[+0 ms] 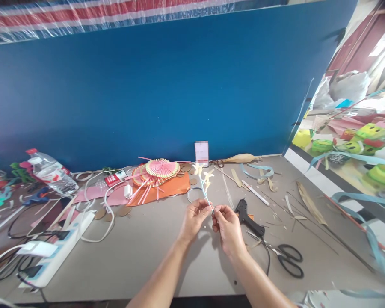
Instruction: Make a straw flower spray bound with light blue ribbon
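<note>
Near the middle of the table, my left hand and my right hand are close together, each pinching the thin stem of an artificial flower sprig. The sprig has pale yellow petals at its top and a light-blue strip around its stem, and it points away from me, leaning slightly left. My left fingers grip the stem just above my right ones; the stem's lower end is hidden among the fingers. Right of my right hand lies a black glue gun, with black-handled scissors just below it.
Pink pleated paper fans lie on orange sheet at the back. On the left are a white power strip, cables and a tilted plastic bottle. Dried leaves, a white pen-like stick and light-blue ribbon lie right. A blue panel stands behind.
</note>
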Demonstrator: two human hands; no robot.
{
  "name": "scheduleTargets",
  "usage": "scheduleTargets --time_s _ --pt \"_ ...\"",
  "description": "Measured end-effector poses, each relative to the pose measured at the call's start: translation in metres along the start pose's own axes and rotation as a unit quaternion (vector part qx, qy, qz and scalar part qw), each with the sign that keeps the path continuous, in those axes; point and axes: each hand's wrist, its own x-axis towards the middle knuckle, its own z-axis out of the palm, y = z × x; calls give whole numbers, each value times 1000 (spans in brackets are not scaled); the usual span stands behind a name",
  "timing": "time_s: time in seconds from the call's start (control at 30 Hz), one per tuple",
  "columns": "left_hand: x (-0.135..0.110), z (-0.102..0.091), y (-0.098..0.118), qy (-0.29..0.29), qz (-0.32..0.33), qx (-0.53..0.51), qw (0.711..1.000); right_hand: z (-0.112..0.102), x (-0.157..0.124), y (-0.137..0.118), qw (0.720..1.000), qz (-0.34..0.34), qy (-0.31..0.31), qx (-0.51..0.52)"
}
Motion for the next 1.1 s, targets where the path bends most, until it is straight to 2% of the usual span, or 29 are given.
scheduleTargets --time_s 0.1,0.27,0.4,0.47,0.57,0.67,0.77,0.83,0.93,1.1 --pt "-2 5 -4 25 -21 -33 999 5 0 2 999 -21 25 -2" --pt "-4 10 -9 61 -41 -47 996 9 -2 4 996 -76 33 -32" --pt "-2 6 -10 91 -60 -81 991 3 1 6 989 -106 3 -107" --pt "0 3 -8 111 -64 -74 989 -1 3 2 976 -136 -4 -171" --pt "0 1 -1 122 -72 -41 989 -5 7 -18 929 -242 28 -280" --pt "-2 4 4 108 -83 -7 991 0 11 -48 849 -383 24 -362" --pt "-6 9 6 95 -77 23 992 10 16 -73 783 -456 15 -423" --pt "-7 12 5 87 -62 35 994 15 21 -81 756 -473 28 -452" --pt "-9 12 3 79 -42 51 995 18 25 -83 749 -466 47 -469" --pt "-11 9 -3 76 -23 92 993 17 25 -81 783 -424 39 -453"
